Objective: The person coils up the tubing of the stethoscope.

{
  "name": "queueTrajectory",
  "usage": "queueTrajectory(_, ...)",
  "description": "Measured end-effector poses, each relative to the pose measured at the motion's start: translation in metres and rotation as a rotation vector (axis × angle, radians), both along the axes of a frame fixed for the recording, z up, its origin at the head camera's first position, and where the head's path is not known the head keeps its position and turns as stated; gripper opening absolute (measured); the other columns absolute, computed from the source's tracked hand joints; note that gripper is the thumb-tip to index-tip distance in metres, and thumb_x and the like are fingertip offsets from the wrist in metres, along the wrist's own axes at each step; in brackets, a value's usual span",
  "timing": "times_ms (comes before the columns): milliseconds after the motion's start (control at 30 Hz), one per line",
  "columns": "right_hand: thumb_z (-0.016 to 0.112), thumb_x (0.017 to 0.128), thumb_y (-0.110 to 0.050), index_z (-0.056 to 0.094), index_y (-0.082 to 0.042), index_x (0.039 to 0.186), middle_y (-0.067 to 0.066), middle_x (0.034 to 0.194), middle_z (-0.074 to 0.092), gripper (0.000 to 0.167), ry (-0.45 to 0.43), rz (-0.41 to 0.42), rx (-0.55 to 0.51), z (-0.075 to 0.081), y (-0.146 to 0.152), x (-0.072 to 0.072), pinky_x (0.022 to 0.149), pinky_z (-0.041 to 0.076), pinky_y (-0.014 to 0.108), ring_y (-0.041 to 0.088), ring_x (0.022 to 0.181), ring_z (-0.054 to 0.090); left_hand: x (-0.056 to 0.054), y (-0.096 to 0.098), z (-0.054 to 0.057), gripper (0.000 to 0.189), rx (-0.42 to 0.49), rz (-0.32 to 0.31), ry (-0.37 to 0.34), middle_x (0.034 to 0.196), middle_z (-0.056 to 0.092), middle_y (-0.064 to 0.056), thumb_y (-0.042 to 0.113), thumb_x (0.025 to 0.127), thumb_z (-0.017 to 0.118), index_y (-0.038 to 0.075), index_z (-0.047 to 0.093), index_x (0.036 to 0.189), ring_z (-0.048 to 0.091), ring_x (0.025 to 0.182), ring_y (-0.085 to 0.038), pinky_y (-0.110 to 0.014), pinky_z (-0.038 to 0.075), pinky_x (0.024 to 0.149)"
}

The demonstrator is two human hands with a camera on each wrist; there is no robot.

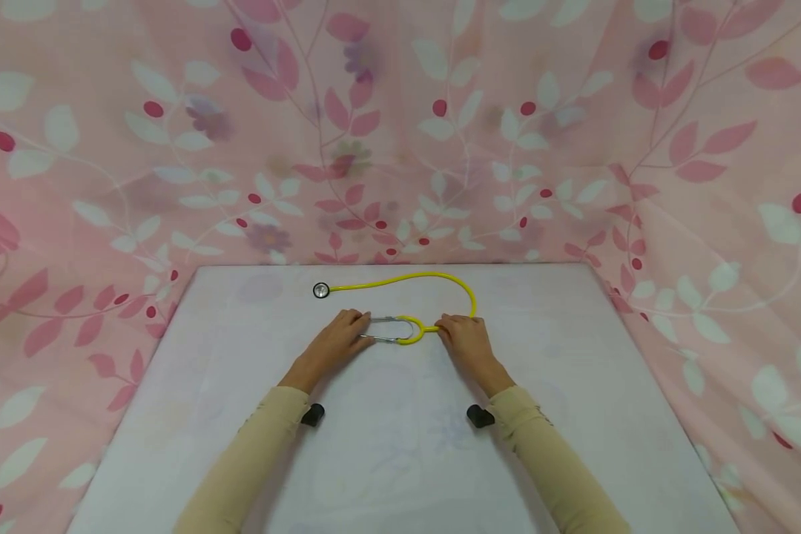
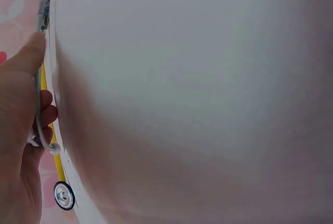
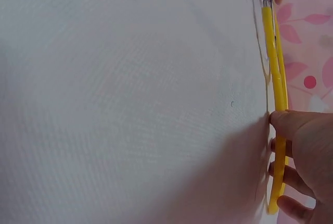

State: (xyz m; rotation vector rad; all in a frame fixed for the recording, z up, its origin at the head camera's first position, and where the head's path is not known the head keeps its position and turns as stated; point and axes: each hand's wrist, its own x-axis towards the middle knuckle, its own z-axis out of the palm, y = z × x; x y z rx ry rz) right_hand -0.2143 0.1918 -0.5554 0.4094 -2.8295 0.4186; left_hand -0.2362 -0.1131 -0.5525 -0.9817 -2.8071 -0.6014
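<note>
From the head, a yellow stethoscope (image 1: 430,274) is seen on the surface (image 1: 387,460), its ear tubes (image 1: 383,319) held by the left hand (image 1: 337,336), its tubing (image 1: 431,328) by the right hand (image 1: 467,343) beside the fork (image 1: 422,330). From the left wrist, an ear tube is pinched between thumb (image 2: 30,53) and fingers (image 2: 49,114). From the right wrist, the tubing is likewise pinched.

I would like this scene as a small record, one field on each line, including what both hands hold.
Object: stethoscope with yellow tubing and silver metal ear tubes
Left grip: holds the ear tubes
Right grip: holds the tubing
Listening end: round silver chest piece with black rim, beyond the ear tubes
Surface: white-topped table
Background: pink cloth printed with leaves
</note>
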Motion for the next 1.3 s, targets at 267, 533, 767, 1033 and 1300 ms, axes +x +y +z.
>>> queueTrajectory(267, 0.068, 0.094, -0.022, 0.073, -0.017, 0.105, 0.001, 0.107, 0.074, 0.013, -0.042, 0.012, 0.014, 0.007, -0.001, 0.004, 0.086, 0.048, 0.050, 0.019, 0.101, 0.070, 0.007, -0.005, -0.002, 0.051, 0.017, -0.026, 0.083, 0.101, 0.058, -0.011, 0.029, 0.091, 0.071, 0.000, 0.060, 0.131, 0.050, 0.088, -0.022, -0.035, 0.047, 0.077)
queueTrajectory(533, 0.069, 0.093, -0.027, 0.074, -0.018, 0.108, 0.000, 0.102, 0.076, 0.018, 0.026, 0.056, 0.055, 0.015, 0.011, 0.008, 0.088, 0.046, 0.048, 0.019, 0.096, 0.071, 0.014, -0.009, 0.003, 0.049, -0.033, -0.020, 0.012, 0.104, 0.055, -0.008, 0.037, 0.093, 0.067, 0.002, 0.062, 0.126, 0.049, 0.092, -0.019, -0.032, 0.049, 0.081)
queueTrajectory(767, 0.078, 0.083, -0.024, 0.075, -0.014, 0.100, 0.000, 0.089, 0.075, 0.020, 0.251, 0.128, 0.003, 0.028, 0.033, 0.012, 0.087, 0.045, 0.050, 0.020, 0.084, 0.070, 0.018, -0.020, 0.016, 0.046, 0.062, -0.079, -0.039, 0.112, 0.056, -0.011, 0.025, 0.099, 0.060, -0.002, 0.056, 0.134, 0.053, 0.099, -0.019, -0.036, 0.050, 0.085)
queueTrajectory(1033, 0.077, 0.083, -0.005, 0.072, -0.003, 0.111, 0.010, 0.096, 0.069, 0.029, 0.218, 0.254, -0.084, 0.025, 0.047, 0.013, 0.077, 0.051, 0.045, 0.027, 0.085, 0.066, 0.023, -0.022, 0.020, 0.041, 0.124, -0.125, -0.002, 0.106, 0.059, -0.011, 0.017, 0.097, 0.063, -0.006, 0.059, 0.130, 0.055, 0.094, -0.019, -0.034, 0.051, 0.081)
queueTrajectory(1300, 0.074, 0.086, -0.007, 0.070, -0.001, 0.113, 0.014, 0.103, 0.070, 0.028, 0.213, 0.201, -0.220, 0.037, 0.050, 0.013, 0.082, 0.053, 0.051, 0.033, 0.091, 0.067, 0.027, -0.020, 0.031, 0.041, 0.134, -0.102, -0.027, 0.105, 0.060, -0.011, 0.016, 0.094, 0.066, -0.004, 0.060, 0.130, 0.059, 0.095, -0.022, -0.034, 0.053, 0.081)
